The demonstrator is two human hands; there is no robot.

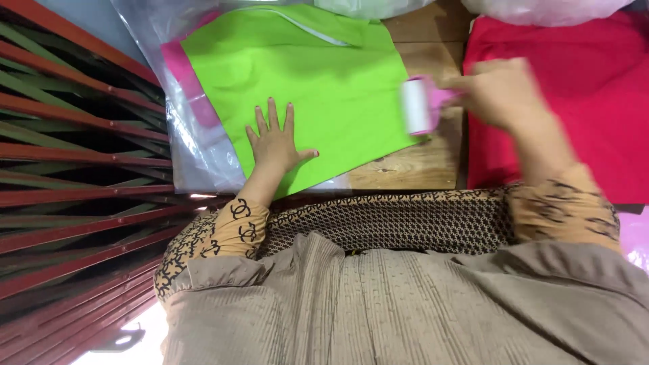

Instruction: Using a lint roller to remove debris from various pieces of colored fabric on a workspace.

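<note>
Green cloth (324,88) lies on bench (419,165), its right edge beside red cloth (581,101). Left hand (274,142) flat, fingers spread, on it. Right hand (503,91), blurred, grips lint roller (418,105) at cloth's right edge.

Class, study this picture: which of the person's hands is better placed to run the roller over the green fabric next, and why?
The right hand: it already grips the pink-handled lint roller at the green fabric's right edge. The left hand lies flat on the fabric with fingers spread, pinning it.
</note>
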